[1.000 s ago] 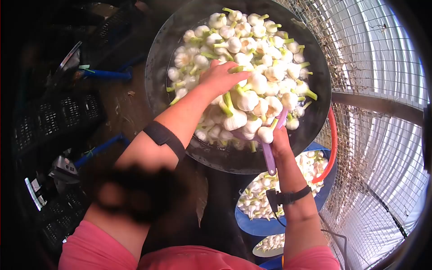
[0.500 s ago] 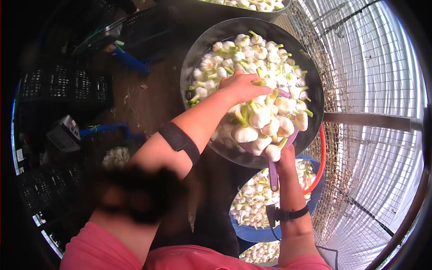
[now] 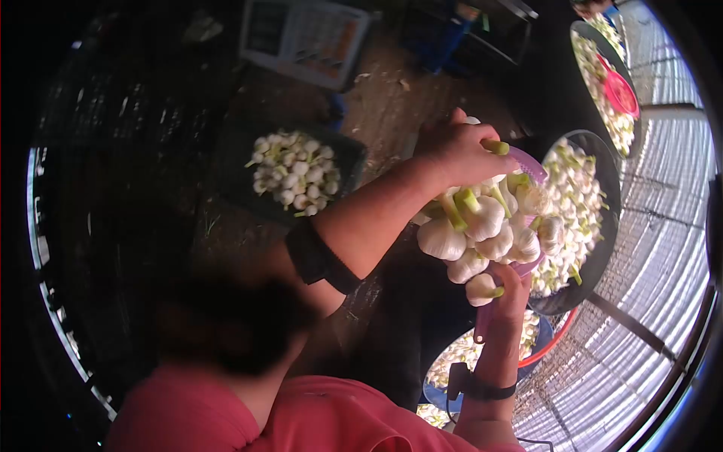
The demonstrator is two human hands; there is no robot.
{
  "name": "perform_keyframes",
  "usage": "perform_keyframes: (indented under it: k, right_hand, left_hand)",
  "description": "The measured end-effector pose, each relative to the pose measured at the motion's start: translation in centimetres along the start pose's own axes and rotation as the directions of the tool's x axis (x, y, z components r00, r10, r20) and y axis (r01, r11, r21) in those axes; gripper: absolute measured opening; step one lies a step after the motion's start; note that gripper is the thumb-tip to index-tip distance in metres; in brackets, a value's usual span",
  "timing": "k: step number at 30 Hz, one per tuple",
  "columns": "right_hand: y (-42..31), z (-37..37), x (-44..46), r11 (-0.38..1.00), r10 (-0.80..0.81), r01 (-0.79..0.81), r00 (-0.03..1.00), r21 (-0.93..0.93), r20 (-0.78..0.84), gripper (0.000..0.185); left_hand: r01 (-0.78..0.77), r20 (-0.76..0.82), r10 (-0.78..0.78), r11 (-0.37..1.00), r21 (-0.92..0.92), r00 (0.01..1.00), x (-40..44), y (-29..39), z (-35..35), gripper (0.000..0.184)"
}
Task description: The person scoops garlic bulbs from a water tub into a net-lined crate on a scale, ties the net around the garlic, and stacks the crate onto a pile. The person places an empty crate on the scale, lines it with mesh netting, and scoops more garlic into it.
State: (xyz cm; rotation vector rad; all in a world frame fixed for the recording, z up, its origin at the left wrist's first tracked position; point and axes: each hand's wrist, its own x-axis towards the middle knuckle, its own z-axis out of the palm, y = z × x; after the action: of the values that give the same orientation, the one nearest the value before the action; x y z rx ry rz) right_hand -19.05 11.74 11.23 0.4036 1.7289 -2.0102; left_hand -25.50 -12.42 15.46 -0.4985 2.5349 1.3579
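A purple plastic colander (image 3: 530,164), heaped with large garlic bulbs (image 3: 482,218), is held up in front of me. My left hand (image 3: 463,154) is closed at its far rim, with a green garlic stem sticking out beside the fingers; part of the grip is hidden. My right hand (image 3: 514,290) grips the near rim, close to the handle that points down. One bulb (image 3: 482,289) rests at the edge by my right fingers. Behind the colander stands a wide dark tub (image 3: 608,169) filled with garlic.
A dark crate (image 3: 350,158) of garlic sits on the floor to the left. A blue tub (image 3: 433,393) of garlic stands below my right forearm. At upper right, a pink strainer (image 3: 619,94) lies on garlic in another tub. A pale crate (image 3: 301,38) is at the top.
The heaped colander has moved away from over the wide tub toward the left, held by both hands. The view has turned left, bringing the floor crate of garlic into sight.
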Motion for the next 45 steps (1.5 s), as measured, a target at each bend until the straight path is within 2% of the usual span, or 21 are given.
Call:
perform_keyframes:
  k: [5, 7, 9, 10, 13, 17, 18, 20, 23, 26, 29, 31, 33, 35, 37, 38, 40, 41, 42, 43, 45]
  right_hand:
    - [11.0, 15.1, 1.3, 0.997, 0.049, -0.039, 0.984, -0.062, 0.171, 0.049]
    - [17.1, 19.9, 3.0, 0.973, -0.055, 0.107, 0.968, -0.204, 0.246, 0.056]
    - [23.2, 23.8, 4.1, 0.901, -0.195, 0.262, 0.957, -0.346, 0.216, 0.068]
    - [24.0, 24.6, 4.0, 0.734, -0.219, 0.345, 0.936, -0.585, 0.277, 0.074]
    - [25.2, 28.1, 3.7, 0.107, -0.32, 0.515, 0.828, -0.851, 0.46, 0.083]
    - [24.7, 29.3, 4.9, -0.144, -0.474, 0.686, 0.585, -0.713, 0.658, 0.085]
    - [23.9, 29.7, 5.0, -0.145, -0.411, 0.697, 0.603, -0.702, 0.683, 0.084]
    - [22.4, 29.4, 5.5, -0.143, -0.376, 0.695, 0.62, -0.705, 0.688, 0.082]
    - [20.1, 27.7, 6.6, -0.053, -0.595, 0.653, 0.587, -0.756, 0.549, 0.082]
    - [18.3, 24.9, 5.1, 0.435, -0.412, 0.412, 0.882, -0.8, 0.23, 0.081]
    - [20.2, 18.5, 5.0, 0.611, -0.365, 0.36, 0.918, -0.705, 0.152, 0.072]
    - [19.5, 16.2, 2.7, 0.746, -0.222, 0.229, 0.971, -0.625, 0.091, 0.069]
    - [18.7, 13.5, 0.8, 0.82, -0.126, 0.12, 0.992, -0.559, 0.027, 0.066]
    - [18.6, 9.6, -0.1, 0.866, -0.116, 0.106, 0.993, -0.489, 0.01, 0.068]
    - [16.0, 8.6, -1.4, 0.898, -0.084, 0.059, 0.996, -0.437, -0.038, 0.069]
    - [15.6, 6.9, -1.3, 0.895, -0.092, 0.064, 0.995, -0.441, -0.043, 0.069]
    - [14.7, 1.9, -0.3, 0.896, -0.093, 0.063, 0.994, -0.44, -0.048, 0.056]
    - [13.3, -0.4, -0.2, 0.903, 0.036, -0.058, 0.998, -0.427, -0.059, 0.037]
    - [15.1, -5.9, 1.2, 0.784, -0.165, 0.085, 0.983, -0.614, -0.075, 0.02]
    - [13.2, -4.4, 0.5, 0.923, -0.216, 0.083, 0.921, -0.377, -0.325, 0.011]
    - [9.3, -9.0, 0.9, 0.988, -0.108, 0.066, 0.943, -0.141, -0.314, 0.031]
  left_hand:
    - [-0.1, -0.221, 0.037, 0.955, -0.28, 0.975, -2.0, -22.6, -6.6, 0.045]
    - [-0.12, -0.307, -0.048, 0.855, -0.505, 0.951, -2.8, -32.6, -8.1, 0.044]
    - [-0.022, -0.41, -0.141, 0.929, -0.369, 0.901, -4.1, -41.0, -8.9, 0.047]
    - [-0.004, -0.267, -0.227, 0.756, -0.654, 0.937, -6.0, -42.4, -9.8, 0.049]
    - [0.037, -0.427, -0.325, 0.829, -0.558, 0.844, -9.6, -48.4, -8.4, 0.058]
    - [0.129, -0.635, -0.308, 0.941, -0.313, 0.709, -14.2, -52.4, -4.9, 0.058]
    - [0.173, -0.643, -0.336, 0.937, -0.304, 0.688, -14.9, -53.6, -4.1, 0.055]
    - [0.203, -0.652, -0.395, 0.914, -0.352, 0.647, -16.3, -53.9, -3.7, 0.051]
    - [0.132, -0.699, -0.397, 0.906, -0.402, 0.595, -17.5, -53.2, -4.3, 0.05]
    - [0.262, -0.743, -0.238, 0.961, -0.086, 0.626, -17.4, -50.2, -3.7, 0.055]
    - [0.332, -0.702, -0.205, 0.942, 0.047, 0.682, -14.3, -46.4, -2.1, 0.072]
    - [0.427, -0.651, -0.41, 0.893, -0.143, 0.639, -10.5, -46.5, 0.1, 0.078]
    - [0.555, -0.495, -0.491, 0.832, -0.02, 0.717, -8.1, -44.3, 1.8, 0.076]
    - [0.47, -0.478, -0.433, 0.881, -0.047, 0.764, -7.9, -40.3, 3.4, 0.062]
    - [0.425, 0.037, -0.426, 0.886, -0.185, 0.904, -8.6, -39.7, 5.3, 0.071]
    - [0.262, -0.005, -0.283, 0.895, -0.361, 0.959, -9.6, -41.9, 10.4, 0.077]
    - [0.349, 0.01, -0.349, 0.936, -0.043, 0.937, -12.6, -39.4, 10.6, 0.072]
    - [0.204, -0.083, -0.204, 0.979, 0.0, 0.976, -13.7, -40.1, 10.4, 0.063]
    - [0.18, -0.15, -0.224, 0.948, -0.263, 0.963, -15.1, -39.5, 9.9, 0.057]
    - [0.123, -0.212, -0.26, 0.854, -0.505, 0.942, -16.4, -39.0, 9.4, 0.052]
    - [0.097, -0.197, -0.381, 0.628, -0.772, 0.904, -19.0, -41.3, 10.7, 0.048]
